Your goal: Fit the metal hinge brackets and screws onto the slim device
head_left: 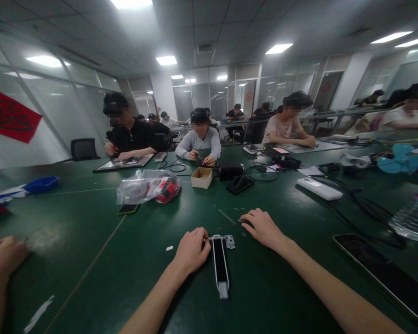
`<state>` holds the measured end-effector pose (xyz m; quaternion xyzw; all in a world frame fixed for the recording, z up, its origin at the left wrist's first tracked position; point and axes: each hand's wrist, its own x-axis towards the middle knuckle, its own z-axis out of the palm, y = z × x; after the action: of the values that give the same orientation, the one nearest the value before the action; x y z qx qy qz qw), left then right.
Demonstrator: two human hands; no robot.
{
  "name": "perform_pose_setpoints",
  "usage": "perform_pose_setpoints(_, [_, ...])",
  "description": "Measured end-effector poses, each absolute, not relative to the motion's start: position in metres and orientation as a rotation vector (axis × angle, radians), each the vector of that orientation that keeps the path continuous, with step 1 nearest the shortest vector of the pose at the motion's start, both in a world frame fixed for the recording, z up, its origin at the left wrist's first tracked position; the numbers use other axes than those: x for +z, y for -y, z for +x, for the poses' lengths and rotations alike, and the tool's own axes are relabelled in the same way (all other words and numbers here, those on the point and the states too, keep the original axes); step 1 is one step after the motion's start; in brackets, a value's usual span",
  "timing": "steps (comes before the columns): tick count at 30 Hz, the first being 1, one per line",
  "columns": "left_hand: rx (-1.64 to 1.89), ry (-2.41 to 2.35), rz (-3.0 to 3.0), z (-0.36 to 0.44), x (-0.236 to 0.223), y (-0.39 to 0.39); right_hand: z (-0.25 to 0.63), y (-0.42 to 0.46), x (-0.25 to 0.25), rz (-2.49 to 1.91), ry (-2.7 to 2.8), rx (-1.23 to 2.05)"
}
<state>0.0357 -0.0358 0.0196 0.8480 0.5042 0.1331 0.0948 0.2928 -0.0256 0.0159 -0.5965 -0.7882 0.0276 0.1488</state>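
Observation:
On the green table in front of me lies a long, narrow device with a black face and white frame (220, 262), a pale block at its near end. A small grey metal bracket (230, 241) sits at its far right corner. My left hand (192, 253) is closed at the device's far left corner, fingertips curled together; what they pinch is too small to make out. Off to the right and farther out, my right hand (262, 226) hovers low over the table or rests on it. Its thumb and forefinger pinch something tiny and shiny, kind unclear.
Another person's hand (5, 257) is at the far left. Ahead are a clear plastic bag (135, 186), an open small box (201, 178) and a black stand (240, 184). A large phone (379, 273) and water bottle (413, 215) lie right. Several people sit opposite.

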Motion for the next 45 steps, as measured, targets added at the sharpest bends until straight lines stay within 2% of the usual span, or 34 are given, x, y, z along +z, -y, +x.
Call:
perform_pose_setpoints(8, [0.403,-1.489,2.515,0.035,0.019,0.036,0.292,0.022,0.013,-1.658,2.241,0.109])
perform_pose_setpoints(12, [0.4,-1.485,2.516,0.036,0.02,0.036,0.289,0.027,0.02,-1.62,2.145,0.245])
perform_pose_setpoints(16, [0.39,-1.487,2.517,0.036,0.02,0.036,0.276,0.039,0.027,-1.471,2.13,0.383])
perform_pose_setpoints(22, [0.408,-1.485,2.523,0.035,0.018,0.035,0.252,0.05,0.021,-1.228,2.243,0.39])
perform_pose_setpoints(45, [0.398,-1.484,2.509,0.036,0.02,0.036,0.256,0.048,0.018,-1.241,2.276,0.474])
